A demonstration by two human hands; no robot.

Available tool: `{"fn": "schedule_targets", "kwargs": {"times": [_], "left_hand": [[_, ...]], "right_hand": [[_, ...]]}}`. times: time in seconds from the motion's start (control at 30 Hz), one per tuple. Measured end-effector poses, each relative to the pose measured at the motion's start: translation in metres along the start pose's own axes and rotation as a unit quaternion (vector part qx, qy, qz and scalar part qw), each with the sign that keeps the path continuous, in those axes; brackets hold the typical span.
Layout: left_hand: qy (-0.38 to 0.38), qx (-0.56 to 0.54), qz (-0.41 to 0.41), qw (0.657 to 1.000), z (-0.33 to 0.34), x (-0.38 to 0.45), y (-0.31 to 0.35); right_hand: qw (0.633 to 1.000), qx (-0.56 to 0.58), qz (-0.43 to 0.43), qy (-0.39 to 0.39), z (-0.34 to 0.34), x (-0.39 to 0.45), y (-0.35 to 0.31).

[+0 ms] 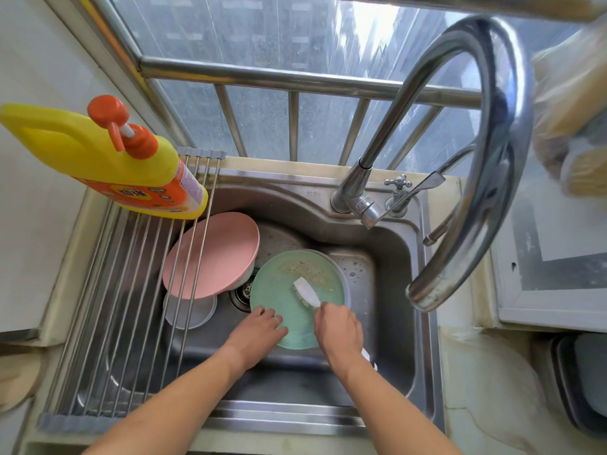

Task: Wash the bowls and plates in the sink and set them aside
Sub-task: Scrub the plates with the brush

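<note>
Two hands in steel sink [387,382], left hand [259,326] holding green plate [289,290], right hand [338,326] gripping brush [305,290]

**Steel sink with dishes and rack**

The steel sink [399,257] holds a green plate [289,290], a pink plate [213,254] and a grey bowl [190,311]. A wire rack [131,290] spans its left side, carrying a yellow soap bottle [108,159].
</note>
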State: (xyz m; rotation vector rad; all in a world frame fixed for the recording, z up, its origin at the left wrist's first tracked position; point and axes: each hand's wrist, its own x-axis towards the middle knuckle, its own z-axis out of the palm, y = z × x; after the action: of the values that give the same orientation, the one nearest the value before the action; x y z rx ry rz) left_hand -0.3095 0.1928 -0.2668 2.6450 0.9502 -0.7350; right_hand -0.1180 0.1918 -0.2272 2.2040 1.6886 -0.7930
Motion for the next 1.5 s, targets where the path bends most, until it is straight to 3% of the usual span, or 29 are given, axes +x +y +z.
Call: {"fn": "schedule_targets", "kwargs": {"times": [0.27,0.6,0.8,1.0,1.17,1.27,1.33,1.4,1.5], "left_hand": [[-0.018,0.042,0.047,0.998,-0.007,0.003,0.004],[0.077,0.005,0.067,0.995,-0.06,-0.028,0.0],[0.122,0.031,0.049,0.991,-0.092,-0.045,-0.01],[0.053,0.06,0.051,0.996,-0.11,-0.05,-0.012],[-0.026,-0.118,-0.009,0.993,-0.129,-0.047,-0.01],[0.006,-0.27,-0.063,0.961,-0.131,-0.049,-0.015],[0.027,-0.377,-0.107,0.919,-0.13,-0.051,-0.016],[0.058,-0.471,-0.163,0.865,-0.125,-0.054,-0.018],[0.108,-0.609,-0.229,0.752,-0.12,-0.055,-0.018]], "right_hand": [[0.999,0.04,0.009,0.003,0.001,-0.003,0.003],[0.998,0.052,0.023,0.019,-0.033,-0.02,0.002],[0.994,0.047,0.073,-0.063,-0.066,-0.025,0.007],[0.983,0.039,0.047,-0.175,-0.078,-0.036,0.01],[0.983,0.046,0.04,-0.172,-0.075,-0.041,0.017],[0.995,0.07,0.04,-0.062,-0.084,-0.044,0.02],[0.992,0.121,0.037,0.015,-0.092,-0.047,0.019],[0.984,0.165,0.019,0.068,-0.098,-0.049,0.018],[0.97,0.216,-0.034,0.103,-0.106,-0.052,0.015]]}}
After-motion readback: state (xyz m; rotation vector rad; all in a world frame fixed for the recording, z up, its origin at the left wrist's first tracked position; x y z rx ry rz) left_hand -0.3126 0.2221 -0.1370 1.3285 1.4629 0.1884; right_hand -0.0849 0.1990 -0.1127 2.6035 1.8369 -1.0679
